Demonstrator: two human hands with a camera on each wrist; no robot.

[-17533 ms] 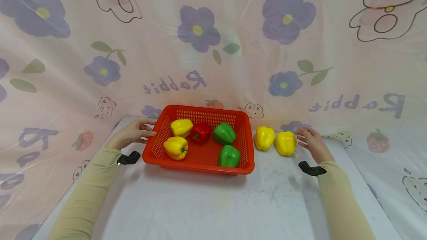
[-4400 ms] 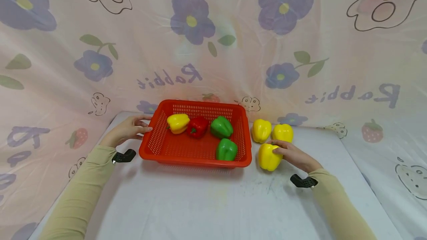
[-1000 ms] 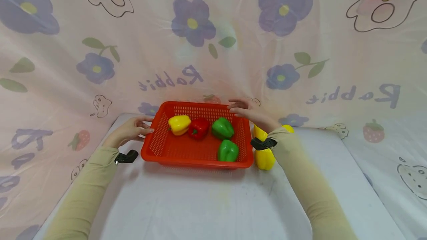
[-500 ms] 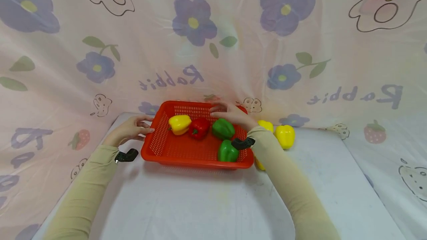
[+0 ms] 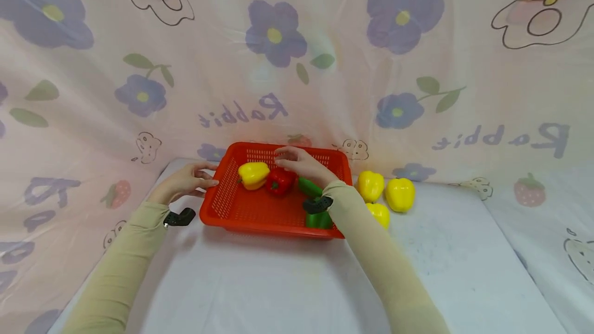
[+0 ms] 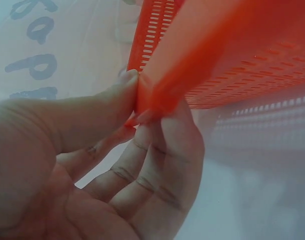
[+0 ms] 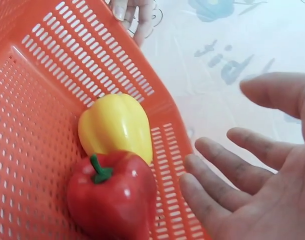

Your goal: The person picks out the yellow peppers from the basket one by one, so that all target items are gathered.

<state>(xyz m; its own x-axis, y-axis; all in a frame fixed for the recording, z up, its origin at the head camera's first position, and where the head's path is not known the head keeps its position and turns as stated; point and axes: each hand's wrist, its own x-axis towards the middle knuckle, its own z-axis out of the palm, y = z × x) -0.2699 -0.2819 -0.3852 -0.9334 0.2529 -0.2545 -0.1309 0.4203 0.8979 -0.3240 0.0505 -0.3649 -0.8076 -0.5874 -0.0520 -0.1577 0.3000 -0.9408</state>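
A red plastic basket (image 5: 260, 215) holds a yellow bell pepper (image 5: 253, 175), a red bell pepper (image 5: 280, 182) and two green ones. One green bell pepper (image 5: 308, 187) and the front green bell pepper (image 5: 319, 220) are partly covered by my right arm. My left hand (image 5: 185, 182) grips the basket's left rim between thumb and fingers, as the left wrist view shows closely. Over the basket, near the red pepper, my right hand (image 5: 303, 164) is spread. Its fingers (image 7: 232, 165) hold nothing and stand apart from the red and yellow peppers in the right wrist view.
To the right of the basket on the white table (image 5: 278, 282) lie three yellow bell peppers: one at the back (image 5: 370, 185), another further right (image 5: 400, 195), and a front one (image 5: 379, 214) partly behind my right sleeve. A printed curtain (image 5: 334, 97) hangs behind.
A yellow pepper from the basket's front left now lies on the table at right, where my right hand let go of it. That hand has since moved left over the basket. The left hand stays.
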